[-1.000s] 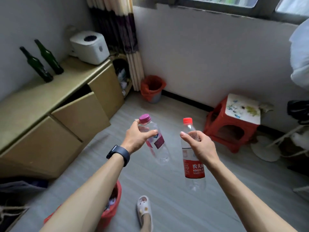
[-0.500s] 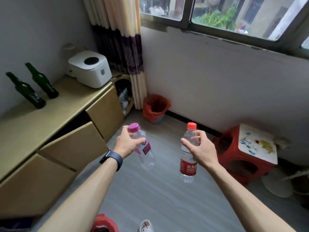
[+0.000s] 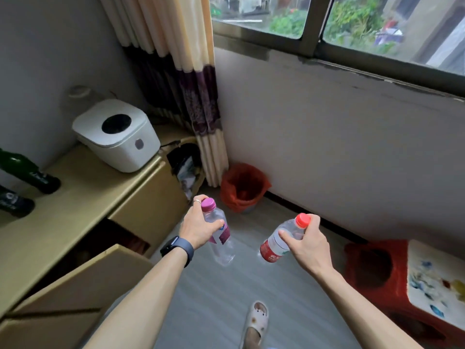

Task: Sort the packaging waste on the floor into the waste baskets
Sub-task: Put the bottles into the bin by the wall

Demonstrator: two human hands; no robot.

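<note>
Left hand (image 3: 198,229) grips the purple-capped bottle (image 3: 222,244), right hand (image 3: 308,245) the red-capped bottle (image 3: 273,248); neither is yet in the waste basket (image 3: 232,197) ahead.

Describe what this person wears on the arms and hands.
No sleeves are in view. The left wrist bears a dark watch with a dark strap. The left hand wears a thin silver ring on one finger. The right hand wears nothing visible.
</note>
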